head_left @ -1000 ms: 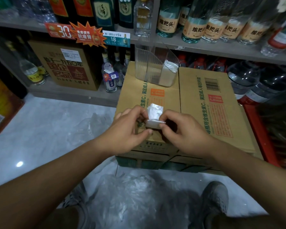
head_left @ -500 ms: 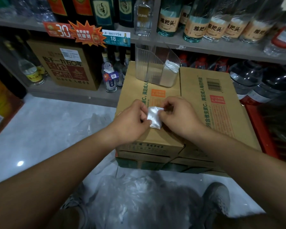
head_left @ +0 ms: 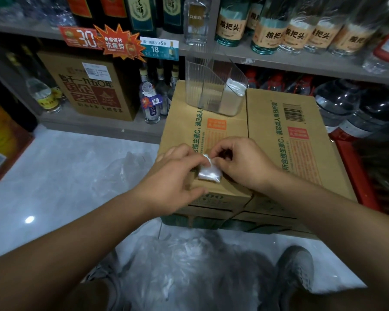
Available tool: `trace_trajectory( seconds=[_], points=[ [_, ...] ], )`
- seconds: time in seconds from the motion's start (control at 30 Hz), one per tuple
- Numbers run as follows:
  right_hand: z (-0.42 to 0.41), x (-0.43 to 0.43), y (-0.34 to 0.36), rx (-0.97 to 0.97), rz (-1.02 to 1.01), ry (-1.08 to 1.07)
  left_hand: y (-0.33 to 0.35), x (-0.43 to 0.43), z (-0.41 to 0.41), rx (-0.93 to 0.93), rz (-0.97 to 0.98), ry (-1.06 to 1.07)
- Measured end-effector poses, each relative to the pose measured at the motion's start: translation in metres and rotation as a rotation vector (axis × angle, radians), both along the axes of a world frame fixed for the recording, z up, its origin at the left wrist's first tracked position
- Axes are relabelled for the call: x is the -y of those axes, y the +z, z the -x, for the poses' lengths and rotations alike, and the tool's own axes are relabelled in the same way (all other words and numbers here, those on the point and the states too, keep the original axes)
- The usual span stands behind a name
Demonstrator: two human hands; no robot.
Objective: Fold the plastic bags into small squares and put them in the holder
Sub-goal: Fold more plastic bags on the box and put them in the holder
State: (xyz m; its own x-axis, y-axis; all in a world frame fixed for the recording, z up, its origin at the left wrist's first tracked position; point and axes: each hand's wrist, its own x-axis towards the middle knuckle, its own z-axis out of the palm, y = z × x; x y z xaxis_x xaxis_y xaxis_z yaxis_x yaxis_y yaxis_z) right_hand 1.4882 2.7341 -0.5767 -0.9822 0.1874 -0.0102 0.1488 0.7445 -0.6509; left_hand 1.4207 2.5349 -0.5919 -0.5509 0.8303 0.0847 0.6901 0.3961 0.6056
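A small folded square of white plastic bag [head_left: 209, 172] lies on the near part of a cardboard box [head_left: 285, 140]. My left hand [head_left: 176, 173] pinches its left edge with curled fingers. My right hand [head_left: 243, 162] pinches its top right corner. A clear ribbed plastic holder [head_left: 202, 86] stands at the far edge of the box, with folded white bags [head_left: 234, 88] stacked in its right compartment. A heap of loose clear plastic bags [head_left: 184, 265] lies on the floor between my feet.
Shelves of bottles [head_left: 301, 34] run behind the box, with price signs [head_left: 119, 42] on the shelf edge. A brown carton [head_left: 92, 86] sits on the lower shelf at left. More loose plastic [head_left: 121, 171] lies on the pale floor. A red crate [head_left: 357, 171] is at right.
The raised upper flap of the bag has been folded down, so it is now a flat small square on the box. Both hands stayed pinching its two sides.
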Motion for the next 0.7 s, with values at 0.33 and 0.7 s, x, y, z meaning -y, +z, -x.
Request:
trace_trajectory(
  seconds=[0.33,0.7],
  points=[
    [-0.043,0.013,0.010,-0.140,0.051,0.115,-0.008,0.008,-0.012,-0.140,-0.046,0.002],
    [-0.051,0.016,0.024,-0.214,-0.052,0.115,0.002,-0.009,-0.006,0.081,-0.219,0.017]
  ],
)
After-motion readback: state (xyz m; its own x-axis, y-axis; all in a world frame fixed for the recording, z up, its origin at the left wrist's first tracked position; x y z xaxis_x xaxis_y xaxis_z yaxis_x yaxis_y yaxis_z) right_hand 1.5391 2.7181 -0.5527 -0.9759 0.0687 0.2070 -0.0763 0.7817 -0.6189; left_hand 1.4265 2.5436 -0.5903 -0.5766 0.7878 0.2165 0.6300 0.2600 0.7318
